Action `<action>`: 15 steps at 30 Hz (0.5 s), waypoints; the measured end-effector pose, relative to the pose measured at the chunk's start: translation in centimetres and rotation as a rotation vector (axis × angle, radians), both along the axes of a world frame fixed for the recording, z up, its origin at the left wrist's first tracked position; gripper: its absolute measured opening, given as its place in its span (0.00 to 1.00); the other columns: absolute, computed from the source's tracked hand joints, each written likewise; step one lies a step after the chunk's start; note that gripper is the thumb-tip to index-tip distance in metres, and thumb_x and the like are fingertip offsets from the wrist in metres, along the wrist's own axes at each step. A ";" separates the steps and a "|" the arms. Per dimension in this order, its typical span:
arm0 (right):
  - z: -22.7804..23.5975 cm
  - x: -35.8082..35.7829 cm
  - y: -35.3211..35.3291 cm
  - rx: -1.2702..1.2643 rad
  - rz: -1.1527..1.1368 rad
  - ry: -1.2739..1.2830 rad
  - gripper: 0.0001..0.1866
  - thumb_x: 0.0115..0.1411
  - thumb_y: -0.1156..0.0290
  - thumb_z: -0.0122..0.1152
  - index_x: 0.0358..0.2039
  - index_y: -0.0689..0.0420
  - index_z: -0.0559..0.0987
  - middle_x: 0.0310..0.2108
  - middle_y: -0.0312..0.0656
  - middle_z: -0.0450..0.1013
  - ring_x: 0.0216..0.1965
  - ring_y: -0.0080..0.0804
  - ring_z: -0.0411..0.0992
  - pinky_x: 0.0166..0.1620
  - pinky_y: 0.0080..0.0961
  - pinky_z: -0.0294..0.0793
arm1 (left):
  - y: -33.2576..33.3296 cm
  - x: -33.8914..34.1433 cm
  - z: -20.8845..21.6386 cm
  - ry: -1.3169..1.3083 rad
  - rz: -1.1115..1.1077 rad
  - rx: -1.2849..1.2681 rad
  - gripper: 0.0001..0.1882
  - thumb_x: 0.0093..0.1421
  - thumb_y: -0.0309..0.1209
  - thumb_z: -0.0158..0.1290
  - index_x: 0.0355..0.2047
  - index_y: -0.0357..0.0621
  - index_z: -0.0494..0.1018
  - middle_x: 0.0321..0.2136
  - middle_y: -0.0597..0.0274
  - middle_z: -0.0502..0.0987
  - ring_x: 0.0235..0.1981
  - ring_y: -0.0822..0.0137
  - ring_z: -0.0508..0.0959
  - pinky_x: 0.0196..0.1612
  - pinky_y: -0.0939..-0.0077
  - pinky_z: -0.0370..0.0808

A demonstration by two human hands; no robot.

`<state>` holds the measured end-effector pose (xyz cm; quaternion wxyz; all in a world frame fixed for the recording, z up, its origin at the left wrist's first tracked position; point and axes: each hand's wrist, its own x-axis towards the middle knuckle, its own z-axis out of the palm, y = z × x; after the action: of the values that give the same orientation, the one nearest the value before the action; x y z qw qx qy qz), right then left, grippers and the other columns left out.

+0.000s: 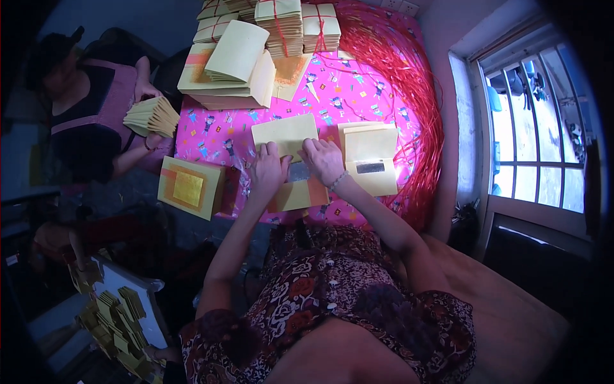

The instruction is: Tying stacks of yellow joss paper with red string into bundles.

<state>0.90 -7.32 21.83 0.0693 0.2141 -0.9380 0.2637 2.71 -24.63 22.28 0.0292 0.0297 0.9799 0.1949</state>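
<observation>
Pale-yellow paper sheet lies centrally on the pink-covered desk, near side, in the head view. The left hand and right hand rest fingers on its near part; whether either grip pinches it, I cannot tell. Rightward lies an open yellow paper folder; far right, red strands.

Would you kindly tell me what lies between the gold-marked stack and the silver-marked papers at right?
The head view shows pink tablecloth, then pale yellow paper with the left hand and right hand on it.
</observation>
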 end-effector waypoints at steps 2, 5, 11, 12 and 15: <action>-0.7 0.0 0.1 -0.031 0.033 -0.005 0.11 0.54 0.65 0.60 0.28 0.55 0.68 0.24 0.40 0.70 0.29 0.36 0.72 0.34 0.34 0.71 | 0.7 -0.1 0.2 -0.016 0.013 -0.023 0.20 0.56 0.42 0.55 0.36 0.39 0.63 0.33 0.47 0.69 0.35 0.47 0.75 0.36 0.55 0.73; -1.1 0.1 0.4 -0.095 0.076 -0.023 0.11 0.52 0.65 0.61 0.28 0.55 0.68 0.25 0.39 0.70 0.31 0.36 0.72 0.35 0.32 0.72 | 0.6 0.2 0.2 -0.026 0.026 -0.033 0.20 0.56 0.42 0.55 0.38 0.40 0.63 0.34 0.46 0.69 0.37 0.46 0.74 0.38 0.55 0.72; -1.4 0.2 0.7 -0.167 0.067 -0.051 0.10 0.52 0.67 0.61 0.27 0.55 0.69 0.25 0.39 0.70 0.32 0.36 0.72 0.34 0.31 0.73 | 0.3 0.9 -1.2 0.092 0.038 0.028 0.21 0.55 0.43 0.56 0.39 0.40 0.65 0.35 0.48 0.69 0.37 0.46 0.72 0.39 0.55 0.70; -1.4 0.2 0.7 -0.162 0.060 -0.054 0.10 0.53 0.67 0.61 0.27 0.55 0.69 0.26 0.38 0.70 0.32 0.35 0.72 0.34 0.30 0.73 | 0.2 0.9 -1.4 0.113 0.039 0.043 0.21 0.55 0.43 0.56 0.40 0.41 0.65 0.35 0.48 0.69 0.38 0.46 0.72 0.38 0.55 0.70; -1.7 0.2 0.8 -0.160 0.052 -0.066 0.10 0.53 0.66 0.61 0.27 0.55 0.69 0.26 0.38 0.70 0.32 0.35 0.72 0.34 0.30 0.73 | 0.4 0.9 -1.4 0.145 0.037 0.062 0.21 0.54 0.43 0.57 0.39 0.41 0.65 0.34 0.49 0.69 0.37 0.47 0.72 0.38 0.57 0.70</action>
<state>1.13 -6.52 20.12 0.0483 0.2232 -0.9098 0.3466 3.58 -24.26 20.91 -0.0463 0.0267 0.9734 0.2228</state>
